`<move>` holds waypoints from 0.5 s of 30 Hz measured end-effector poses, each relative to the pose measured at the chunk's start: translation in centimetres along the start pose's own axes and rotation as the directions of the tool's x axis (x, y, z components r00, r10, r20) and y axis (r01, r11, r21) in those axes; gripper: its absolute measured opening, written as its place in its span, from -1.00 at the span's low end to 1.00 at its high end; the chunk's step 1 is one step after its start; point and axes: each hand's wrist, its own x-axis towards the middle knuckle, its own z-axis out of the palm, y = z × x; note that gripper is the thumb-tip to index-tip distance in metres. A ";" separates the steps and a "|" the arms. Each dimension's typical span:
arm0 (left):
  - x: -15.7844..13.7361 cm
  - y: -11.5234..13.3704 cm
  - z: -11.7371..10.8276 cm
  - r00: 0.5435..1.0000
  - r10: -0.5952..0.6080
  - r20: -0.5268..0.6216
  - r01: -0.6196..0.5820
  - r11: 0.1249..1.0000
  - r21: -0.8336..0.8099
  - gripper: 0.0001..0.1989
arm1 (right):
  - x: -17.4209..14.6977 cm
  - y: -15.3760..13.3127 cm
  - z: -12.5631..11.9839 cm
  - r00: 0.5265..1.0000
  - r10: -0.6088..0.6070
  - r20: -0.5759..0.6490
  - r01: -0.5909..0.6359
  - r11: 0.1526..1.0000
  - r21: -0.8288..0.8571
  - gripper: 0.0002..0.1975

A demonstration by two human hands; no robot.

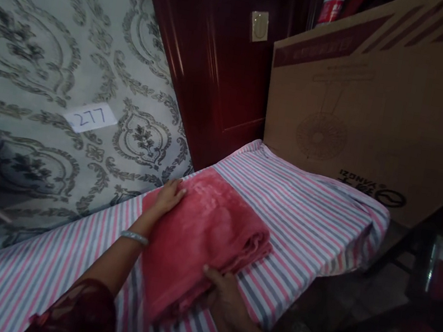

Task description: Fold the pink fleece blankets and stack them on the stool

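A folded red plush blanket [203, 225] lies on a striped sheet [292, 200] in pink, grey and white. Its layers show along the near right edge, with a rolled fold at the right corner. My left hand [168, 197] rests on the blanket's far left edge, fingers laid over the cloth; a silvery bangle circles that wrist. At the near edge, my right hand [227, 300] grips the blanket, thumb on top and the other fingers partly hidden below.
Patterned wallpaper [54, 47] with a paper label [91, 117] reading 277 borders the left side. Behind stand a dark red wooden panel [223, 75] and a large cardboard box [376, 101]. Dark metal legs [420, 273] stand at the right, past the sheet's edge.
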 end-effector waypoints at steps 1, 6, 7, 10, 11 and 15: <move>-1.4 -0.2 -0.6 0.999 0.007 -0.049 -0.009 0.999 -0.034 -0.56 | 0.1 0.1 0.1 1.000 -0.010 -0.017 0.010 1.000 -0.002 -0.43; -10.7 -1.0 -2.6 0.933 -0.211 -0.290 0.072 0.903 -0.423 -0.52 | -0.7 -0.1 0.1 1.000 -0.007 -0.029 0.005 0.999 -0.049 -0.39; -12.8 -1.0 -2.8 0.903 -0.324 -0.281 0.137 0.839 -0.527 -0.49 | -1.1 -0.4 -0.2 1.000 0.007 -0.027 -0.009 0.997 -0.077 -0.40; -18.9 -0.6 -3.0 0.779 -0.618 -0.104 0.313 0.528 -0.790 -0.43 | -2.7 -2.0 -2.3 0.997 0.021 -0.072 -0.036 0.977 -0.210 -0.46; -20.6 -0.4 -3.0 0.743 -0.668 -0.027 0.335 0.407 -0.850 -0.43 | -3.1 -2.8 -3.2 0.995 -0.007 -0.103 -0.020 0.965 -0.261 -0.48; -24.8 1.0 -2.6 0.718 -0.659 0.222 0.336 0.049 -0.941 -0.47 | -3.6 -7.3 -6.6 0.900 -0.383 -0.207 0.230 0.822 -0.521 -0.55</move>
